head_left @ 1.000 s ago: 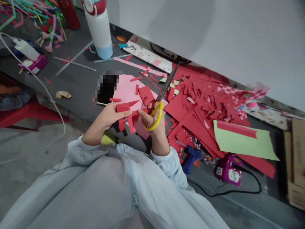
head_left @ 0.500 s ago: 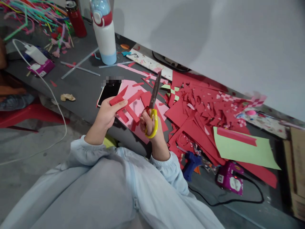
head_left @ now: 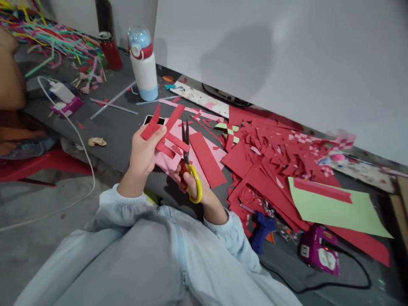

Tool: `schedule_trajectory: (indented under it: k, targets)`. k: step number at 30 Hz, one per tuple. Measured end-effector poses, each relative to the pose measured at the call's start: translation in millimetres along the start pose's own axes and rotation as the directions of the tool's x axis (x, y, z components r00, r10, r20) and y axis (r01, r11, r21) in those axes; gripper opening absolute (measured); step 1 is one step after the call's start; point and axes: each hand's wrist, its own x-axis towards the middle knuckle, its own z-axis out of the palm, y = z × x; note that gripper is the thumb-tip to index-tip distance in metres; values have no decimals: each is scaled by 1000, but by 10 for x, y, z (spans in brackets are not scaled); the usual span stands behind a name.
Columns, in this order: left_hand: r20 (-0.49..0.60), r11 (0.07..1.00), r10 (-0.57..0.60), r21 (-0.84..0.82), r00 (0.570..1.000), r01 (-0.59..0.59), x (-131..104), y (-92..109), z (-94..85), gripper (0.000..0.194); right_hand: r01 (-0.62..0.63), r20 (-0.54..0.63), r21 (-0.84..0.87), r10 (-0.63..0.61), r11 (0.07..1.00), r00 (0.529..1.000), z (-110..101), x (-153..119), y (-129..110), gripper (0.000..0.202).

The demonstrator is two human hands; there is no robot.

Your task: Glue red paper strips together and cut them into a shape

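Several red paper strips (head_left: pixel 176 139) fan out from my left hand (head_left: pixel 143 149), pinched between its thumb and fingers. My right hand (head_left: pixel 188 178) is closed around the red and yellow handles of a pair of scissors (head_left: pixel 186 146). The blades point away from me, slightly parted, and their tips are close to the right end of a held strip. Below both hands lies a pink paper sheet (head_left: pixel 165 162), with a wide red paper strip (head_left: pixel 208 159) resting across it. A phone (head_left: pixel 155 120) is partly hidden behind my left hand.
Red paper scraps (head_left: pixel 270 148) pile up to the right, beside a light green sheet (head_left: pixel 338 214). A blue glue gun (head_left: pixel 262 231) and a purple power socket (head_left: pixel 320 250) are near the front edge. A white bottle (head_left: pixel 145 72) stands at the back. Another person's arm (head_left: pixel 11 70) shows at far left.
The scissors have swung left toward the strips, and their blades have parted slightly. My left hand still holds the strips, now turned a little. The view has shifted slightly.
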Motion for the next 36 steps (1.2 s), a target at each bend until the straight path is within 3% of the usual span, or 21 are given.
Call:
schedule_trajectory:
  k: [8,20,36]
  targets:
    - [2,998,38,55,999,-38,-4,14,76,38,96,96,-14,-94,995,991,33,-22,-18,39]
    - [16,984,17,179,1000,-19,-54,-78,77,32,48,5,17,-48,999,999,107,10,-58,45]
    - [14,947,120,298,993,-118,-90,-213,57,27,-48,-76,71,53,996,996,129,37,-8,51]
